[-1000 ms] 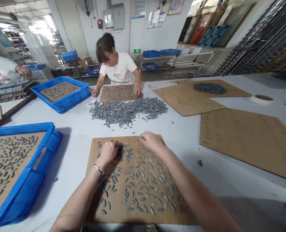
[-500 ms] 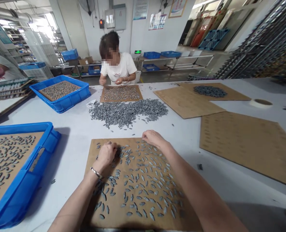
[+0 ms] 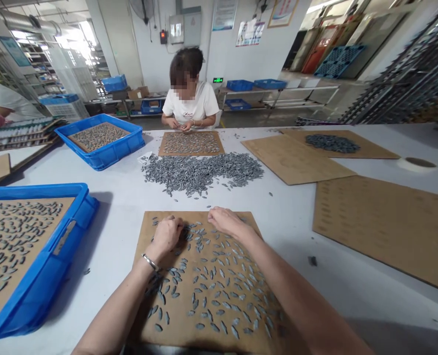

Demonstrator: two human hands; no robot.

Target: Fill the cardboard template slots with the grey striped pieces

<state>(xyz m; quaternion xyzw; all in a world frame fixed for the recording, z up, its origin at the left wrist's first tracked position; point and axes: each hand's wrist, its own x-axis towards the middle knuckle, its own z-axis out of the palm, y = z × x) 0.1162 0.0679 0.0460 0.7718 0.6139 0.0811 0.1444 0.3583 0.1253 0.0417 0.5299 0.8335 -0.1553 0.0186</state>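
Grey leaf-shaped pieces [image 3: 200, 326], many, head view: spread flat over a brown board [image 3: 182, 315] that lay on the white counter [image 3: 118, 231] directly before the person. Those on the right half lay mostly apart; those toward the left and far middle lay closer, some touching.

Left hand [image 3: 166, 233], one, with silver bracelet [image 3: 150, 262] at the wrist: over the board's far left part, fingers bent in and narrow, beside a close group of pieces; whether a piece was held could not be told.

Right hand [image 3: 224, 220], one: at the board's far edge, fingertips drawn near the thumb; contents too small to tell.

Heap of like pieces [image 3: 204, 172], one, loose: on the counter beyond the board.

Blue tray [image 3: 59, 276], one: at left, cut by the frame, holding a board covered with pieces. Second blue tray [image 3: 118, 152], similarly filled: farther back.

Further brown boards [image 3: 381, 217], at right: one bearing a dark pile [image 3: 331, 143], near a roll of tape [image 3: 411, 167].

Co-worker [image 3: 191, 106] in white shirt: across the counter, both hands together above another piece-covered board.
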